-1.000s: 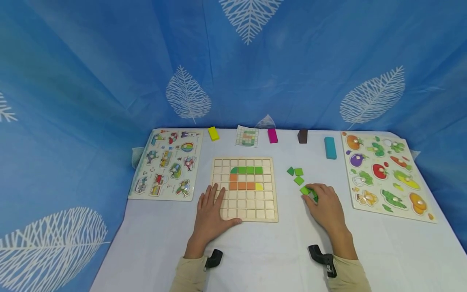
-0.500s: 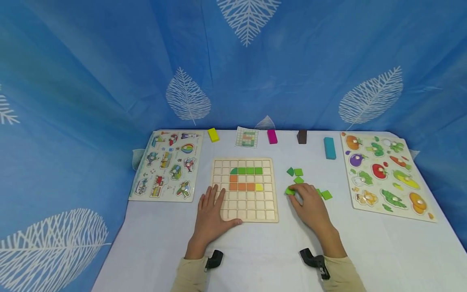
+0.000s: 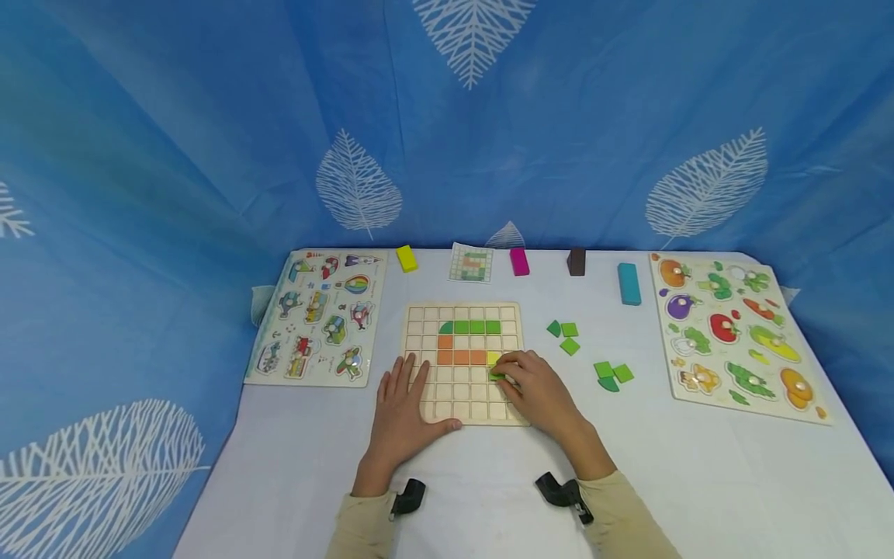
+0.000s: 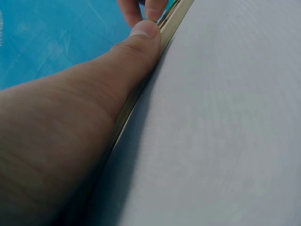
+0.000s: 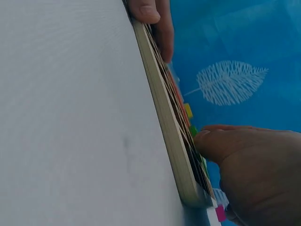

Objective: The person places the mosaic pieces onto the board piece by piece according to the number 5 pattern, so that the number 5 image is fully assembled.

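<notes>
A wooden grid board (image 3: 462,393) lies in the middle of the table. Set in its cells are a green row (image 3: 477,327) with a rounded left end, orange squares (image 3: 462,357) and a yellow square partly covered by fingers. My left hand (image 3: 403,411) rests with straight, spread fingers on the board's lower left part, its thumb along the near edge. Over the board's right side my right hand (image 3: 541,394) pinches a green square tile (image 3: 497,376), just below the yellow one. The right wrist view shows that green tile (image 5: 194,130) at the fingertips, near the board's surface.
Loose green tiles (image 3: 623,373) lie in two groups right of the board. A pattern card (image 3: 471,262) and several coloured blocks (image 3: 630,284) line the back. A vehicle puzzle (image 3: 317,318) lies at left, a vegetable puzzle (image 3: 740,341) at right.
My right hand has drawn a green square tile from the loose pieces leftward onto the board, uncovering the tiles beneath it. My left hand has stayed in place.
</notes>
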`<state>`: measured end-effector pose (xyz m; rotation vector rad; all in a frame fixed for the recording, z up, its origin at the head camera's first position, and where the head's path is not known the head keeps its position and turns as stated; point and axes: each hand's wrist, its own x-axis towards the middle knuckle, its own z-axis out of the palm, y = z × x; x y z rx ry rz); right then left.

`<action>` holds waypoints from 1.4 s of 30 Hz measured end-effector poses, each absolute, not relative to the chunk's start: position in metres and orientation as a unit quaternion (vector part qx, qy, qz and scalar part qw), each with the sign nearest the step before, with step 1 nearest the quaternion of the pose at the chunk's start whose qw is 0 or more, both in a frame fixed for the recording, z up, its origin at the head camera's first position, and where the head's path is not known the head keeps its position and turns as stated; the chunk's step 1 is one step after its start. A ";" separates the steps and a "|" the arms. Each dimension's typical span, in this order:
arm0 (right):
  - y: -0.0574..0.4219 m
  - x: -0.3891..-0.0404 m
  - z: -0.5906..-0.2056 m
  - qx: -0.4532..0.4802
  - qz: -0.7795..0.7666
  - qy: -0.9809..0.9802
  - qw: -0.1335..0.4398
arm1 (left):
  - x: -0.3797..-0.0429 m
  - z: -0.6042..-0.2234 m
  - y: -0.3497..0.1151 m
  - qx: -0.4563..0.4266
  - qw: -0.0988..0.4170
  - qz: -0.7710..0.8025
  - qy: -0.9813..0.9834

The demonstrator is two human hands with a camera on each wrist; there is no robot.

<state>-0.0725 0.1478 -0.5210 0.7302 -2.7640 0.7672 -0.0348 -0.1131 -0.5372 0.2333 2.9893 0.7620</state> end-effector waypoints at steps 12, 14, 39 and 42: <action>0.145 -0.074 -0.528 0.268 0.236 -0.927 0.113 | -0.034 -0.533 -0.113 0.077 0.028 0.247 0.966; 0.145 -0.074 -0.527 0.268 0.238 -0.927 0.111 | -0.034 -0.533 -0.113 0.077 0.030 0.248 0.965; 0.180 -0.079 -0.524 0.158 0.251 -0.946 0.133 | -0.035 -0.533 -0.113 0.070 0.047 0.237 0.968; 0.199 -0.083 -0.525 0.090 0.245 -0.952 0.158 | -0.035 -0.533 -0.113 0.070 0.047 0.239 0.967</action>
